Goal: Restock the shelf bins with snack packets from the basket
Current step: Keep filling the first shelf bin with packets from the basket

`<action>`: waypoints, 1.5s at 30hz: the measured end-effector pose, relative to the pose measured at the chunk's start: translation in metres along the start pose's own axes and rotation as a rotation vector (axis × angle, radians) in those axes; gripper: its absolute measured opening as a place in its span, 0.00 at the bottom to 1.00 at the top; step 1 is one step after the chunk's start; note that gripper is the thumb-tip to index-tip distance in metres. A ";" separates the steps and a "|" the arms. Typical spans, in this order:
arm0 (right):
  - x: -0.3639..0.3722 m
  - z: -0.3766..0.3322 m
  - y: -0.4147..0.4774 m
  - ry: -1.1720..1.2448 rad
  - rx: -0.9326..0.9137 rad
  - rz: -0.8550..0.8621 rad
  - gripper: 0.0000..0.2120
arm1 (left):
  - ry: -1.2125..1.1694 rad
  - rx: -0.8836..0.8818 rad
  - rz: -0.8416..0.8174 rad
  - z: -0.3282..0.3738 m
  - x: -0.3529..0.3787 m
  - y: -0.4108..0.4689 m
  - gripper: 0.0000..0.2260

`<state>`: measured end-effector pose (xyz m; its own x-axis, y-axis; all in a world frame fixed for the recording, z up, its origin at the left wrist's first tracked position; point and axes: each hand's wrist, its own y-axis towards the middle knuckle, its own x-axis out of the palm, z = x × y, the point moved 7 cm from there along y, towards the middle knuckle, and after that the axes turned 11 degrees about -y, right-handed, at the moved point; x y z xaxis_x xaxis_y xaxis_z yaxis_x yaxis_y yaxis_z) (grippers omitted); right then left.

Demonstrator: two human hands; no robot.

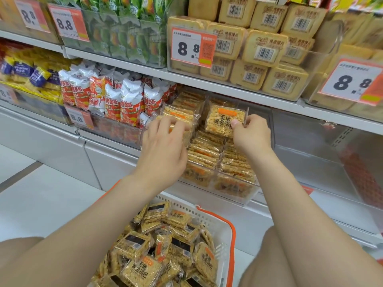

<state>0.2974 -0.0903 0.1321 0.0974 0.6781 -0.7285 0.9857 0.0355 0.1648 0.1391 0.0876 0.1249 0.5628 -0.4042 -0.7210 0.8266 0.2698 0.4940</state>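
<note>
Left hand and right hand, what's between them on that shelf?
Head view: between the left hand and right hand lie rows of packets packed in the clear bin. The right hand pinches an upright packet above them.

Golden packets (165,245) are heaped in the basket (230,223). Others are stacked in the clear bin (246,200). An upright packet (224,121) is held above.

Showing clear, glossy plastic in the bin (238,195). Inside the bin, glinting as crinkled see-through film over rough, grainy cakes in the snack packets (205,154). Below the bin, showing matt white perforated plastic with a smooth orange rim in the basket (224,230). Left of the bin, shining like silvery foil on the red bags (128,100). Above the bin, appearing as smooth white-painted metal along the shelf edge (228,87).
</note>
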 end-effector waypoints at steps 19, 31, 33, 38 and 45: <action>0.048 0.000 0.041 -0.062 0.066 0.222 0.24 | 0.209 -0.158 -0.038 -0.020 0.027 0.025 0.29; 0.088 -0.018 0.046 -0.484 -0.184 -0.009 0.37 | 0.151 -0.122 -0.072 -0.018 0.025 0.023 0.30; 0.086 -0.019 0.041 -0.518 -0.184 -0.013 0.38 | 0.123 -0.119 -0.078 -0.018 0.023 0.021 0.31; 0.064 -0.042 0.012 -0.529 -0.357 0.131 0.29 | 0.088 -0.021 -0.013 -0.007 0.007 0.016 0.31; 0.038 -0.059 -0.061 -0.239 -0.648 0.097 0.14 | 0.073 0.039 -0.002 -0.004 -0.013 -0.010 0.08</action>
<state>0.2328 -0.0232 0.1339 0.2817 0.5227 -0.8046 0.6975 0.4643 0.5459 0.1232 0.0937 0.1272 0.5611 -0.3395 -0.7550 0.8278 0.2340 0.5100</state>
